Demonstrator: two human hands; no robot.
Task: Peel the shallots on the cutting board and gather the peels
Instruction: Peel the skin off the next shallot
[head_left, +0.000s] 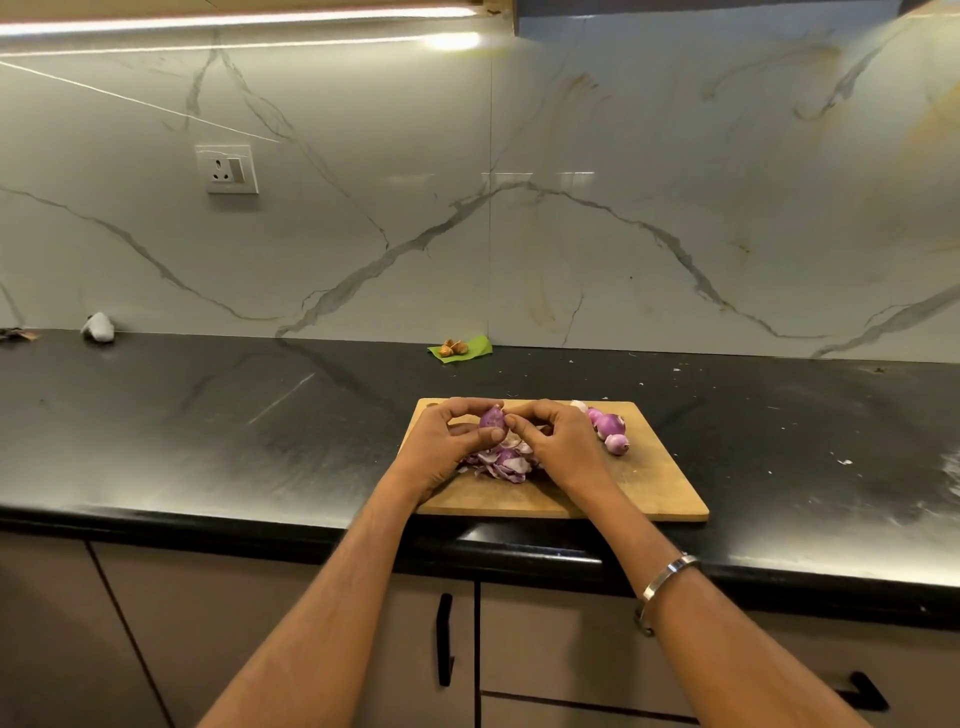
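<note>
Purple shallots on a tan board, black desk, veined pale wall

The shallot (492, 419) at the board's 12 o'clock is purple; the peels (498, 464) below are purple streaked with white. The cutting board (652, 483) is tan wood. The desk (208, 415) is black with grey sheen. The wall (571, 208) is off-white with grey veins and ochre smears. At 12 o'clock lies a green leaf (478, 345). The bracelet (667, 574) is silver.
</note>
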